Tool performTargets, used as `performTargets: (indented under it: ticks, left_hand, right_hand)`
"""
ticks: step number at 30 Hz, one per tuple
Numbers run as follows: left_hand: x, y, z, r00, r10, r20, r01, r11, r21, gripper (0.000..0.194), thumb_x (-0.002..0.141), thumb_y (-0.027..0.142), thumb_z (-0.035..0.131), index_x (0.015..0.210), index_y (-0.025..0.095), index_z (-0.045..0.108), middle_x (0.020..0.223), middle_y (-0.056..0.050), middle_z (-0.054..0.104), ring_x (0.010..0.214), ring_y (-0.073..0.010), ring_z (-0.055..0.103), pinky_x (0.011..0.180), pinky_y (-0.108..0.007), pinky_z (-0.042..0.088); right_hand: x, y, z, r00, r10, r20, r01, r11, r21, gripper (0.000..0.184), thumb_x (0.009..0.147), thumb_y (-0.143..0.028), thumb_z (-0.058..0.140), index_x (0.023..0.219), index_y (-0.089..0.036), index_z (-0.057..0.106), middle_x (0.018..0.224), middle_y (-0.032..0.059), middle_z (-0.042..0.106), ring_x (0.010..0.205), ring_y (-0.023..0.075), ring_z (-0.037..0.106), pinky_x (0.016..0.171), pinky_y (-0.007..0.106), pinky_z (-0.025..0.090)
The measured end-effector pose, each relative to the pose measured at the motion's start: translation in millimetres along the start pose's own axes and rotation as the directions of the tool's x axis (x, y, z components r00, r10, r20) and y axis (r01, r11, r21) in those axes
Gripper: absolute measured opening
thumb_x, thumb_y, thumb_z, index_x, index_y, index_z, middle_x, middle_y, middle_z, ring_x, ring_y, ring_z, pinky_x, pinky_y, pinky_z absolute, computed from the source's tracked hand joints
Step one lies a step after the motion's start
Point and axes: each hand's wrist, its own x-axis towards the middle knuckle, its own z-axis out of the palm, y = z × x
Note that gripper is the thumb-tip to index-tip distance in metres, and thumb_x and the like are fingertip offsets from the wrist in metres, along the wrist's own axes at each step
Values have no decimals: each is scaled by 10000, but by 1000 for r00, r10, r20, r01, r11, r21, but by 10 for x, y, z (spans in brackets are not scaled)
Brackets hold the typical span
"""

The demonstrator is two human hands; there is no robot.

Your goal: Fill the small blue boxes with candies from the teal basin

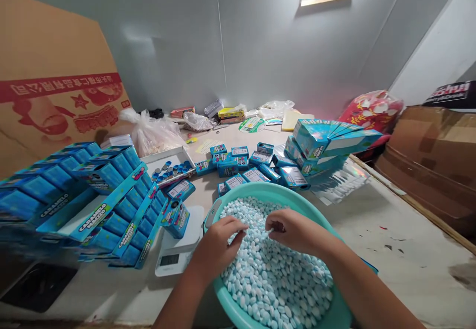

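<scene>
A teal plastic basin (pixel 297 201) sits in front of me, filled with small pale blue and white candies (pixel 275 274). Both my hands are over the candies. My left hand (pixel 217 247) is curled, fingertips pinched together on the pile. My right hand (pixel 295 230) pinches a small candy between thumb and forefinger, close to the left fingertips. A small blue box (pixel 177 218) rests on a white digital scale (pixel 178 249) just left of the basin.
Display cartons of blue boxes (pixel 92 195) stack at the left. Loose blue boxes (pixel 241 163) and a fanned stack (pixel 327 143) lie behind the basin. A tray of blue caps (pixel 171 169), plastic bags (pixel 154 133), and cardboard boxes (pixel 431 155) stand around the table.
</scene>
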Motion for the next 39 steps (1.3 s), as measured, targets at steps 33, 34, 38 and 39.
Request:
performTargets:
  ticks: [33,34,38,39]
  left_hand:
    - [1,10,37,982,-129,-138,127,992,-21,194,877,89,566,964,202,698,967,-40,694,846,-143,653,769,-260,545]
    - [-1,12,50,982,-127,-140,125,992,-21,202,875,84,565,968,203,699,971,-40,698,850,-143,655,772,-257,546]
    - [-53,-14,-20,970,-101,-222,109,994,27,210,893,97,553,980,213,705,994,-42,717,899,-153,666,815,-259,543]
    - [-72,-35,-101,961,-91,-263,110,992,61,195,910,124,552,980,217,708,997,-43,722,912,-158,669,833,-265,540]
  right_hand:
    - [-70,-14,105,989,3,148,2,1000,-30,228,690,-64,569,803,-231,675,911,32,703,807,183,613,679,288,422]
    - [-63,14,99,991,11,135,-10,1000,-13,222,703,-72,571,809,-236,676,901,39,708,805,190,614,675,292,425]
    - [-55,105,97,997,21,77,-21,1000,-4,192,745,-109,564,822,-245,677,867,42,704,773,198,610,659,303,424]
    - [-55,127,103,997,23,73,-23,1000,2,180,753,-123,572,835,-244,678,874,40,704,779,198,615,661,300,426]
